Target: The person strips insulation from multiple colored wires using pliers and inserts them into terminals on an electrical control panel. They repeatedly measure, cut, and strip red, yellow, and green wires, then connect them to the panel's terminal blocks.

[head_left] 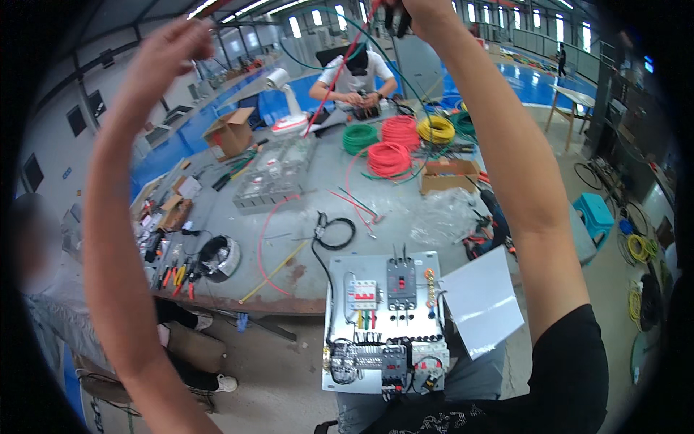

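Both my arms are raised. My left hand is at the upper left, blurred, with its fingers curled closed; what they hold, if anything, cannot be made out. Cut off by the upper edge, my right hand is closed around a dark object whose kind is hidden. Beside it a long red wire slants down to the table, and a green wire loops between the hands. On my lap lies a mounting panel with a black circuit breaker, a white breaker, a contactor and wiring. A white sheet leans at its right.
The grey table bears coils of green wire, red wire and yellow wire, a grey slotted tray, clear plastic and a power drill. A person works opposite; another is at left.
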The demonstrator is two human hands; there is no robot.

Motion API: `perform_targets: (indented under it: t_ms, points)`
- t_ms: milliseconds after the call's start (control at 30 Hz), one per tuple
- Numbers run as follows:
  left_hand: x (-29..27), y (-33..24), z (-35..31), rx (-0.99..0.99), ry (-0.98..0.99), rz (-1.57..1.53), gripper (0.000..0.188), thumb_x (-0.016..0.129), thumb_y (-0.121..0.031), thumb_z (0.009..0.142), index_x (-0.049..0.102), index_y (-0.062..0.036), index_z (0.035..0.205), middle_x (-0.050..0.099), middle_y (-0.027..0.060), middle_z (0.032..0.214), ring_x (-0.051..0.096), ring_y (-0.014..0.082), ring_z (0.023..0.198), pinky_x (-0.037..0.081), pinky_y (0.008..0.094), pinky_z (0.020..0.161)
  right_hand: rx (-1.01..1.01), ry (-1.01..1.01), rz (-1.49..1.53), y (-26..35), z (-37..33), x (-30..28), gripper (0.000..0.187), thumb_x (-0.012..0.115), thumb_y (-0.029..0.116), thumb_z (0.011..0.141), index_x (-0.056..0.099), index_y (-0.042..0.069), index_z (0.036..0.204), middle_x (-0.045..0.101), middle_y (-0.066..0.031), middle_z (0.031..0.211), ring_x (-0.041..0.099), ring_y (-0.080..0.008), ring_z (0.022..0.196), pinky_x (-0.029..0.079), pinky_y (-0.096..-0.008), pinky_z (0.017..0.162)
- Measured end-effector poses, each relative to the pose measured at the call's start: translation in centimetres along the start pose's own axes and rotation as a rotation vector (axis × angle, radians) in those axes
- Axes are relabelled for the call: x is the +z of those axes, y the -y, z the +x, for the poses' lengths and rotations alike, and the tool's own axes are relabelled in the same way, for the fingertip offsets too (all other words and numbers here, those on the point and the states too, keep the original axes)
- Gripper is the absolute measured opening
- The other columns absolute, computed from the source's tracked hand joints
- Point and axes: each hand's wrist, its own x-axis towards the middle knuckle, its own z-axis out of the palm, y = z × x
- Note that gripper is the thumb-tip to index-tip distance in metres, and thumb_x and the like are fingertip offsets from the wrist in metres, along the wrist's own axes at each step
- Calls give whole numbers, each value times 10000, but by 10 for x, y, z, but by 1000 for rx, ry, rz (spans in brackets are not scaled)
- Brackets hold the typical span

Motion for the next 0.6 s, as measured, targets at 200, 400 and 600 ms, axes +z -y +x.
perform_targets:
  t_ms: [200, 400, 600]
  points:
    - [117, -5, -8, -178, 52, -727, 377, 508, -456, 1057, 602, -103, 961, 538, -16, 824, 597, 110, 821, 519, 282, 797, -5, -83, -440, -82, -3, -62, 274, 690, 270, 921, 676, 12, 1015, 631, -37, 701, 585, -125, 612, 469, -291, 607]
    - [237, 32, 3, -501, -139, -829, 339, 576, -421, 1025, 622, -98, 933, 532, -14, 695, 594, 111, 646, 453, 274, 603, -33, -402, -576, -121, -81, -88, 296, 732, 282, 916, 683, -4, 974, 632, -7, 723, 563, -78, 616, 440, -261, 552]
    - [285, 19, 8, -500, -229, -766, 334, 607, -380, 1015, 668, -67, 915, 549, -10, 713, 524, 91, 611, 451, 261, 571, 273, -69, -273, -103, -107, -32, 330, 705, 301, 921, 699, -27, 943, 644, -19, 716, 559, -86, 631, 435, -288, 568]
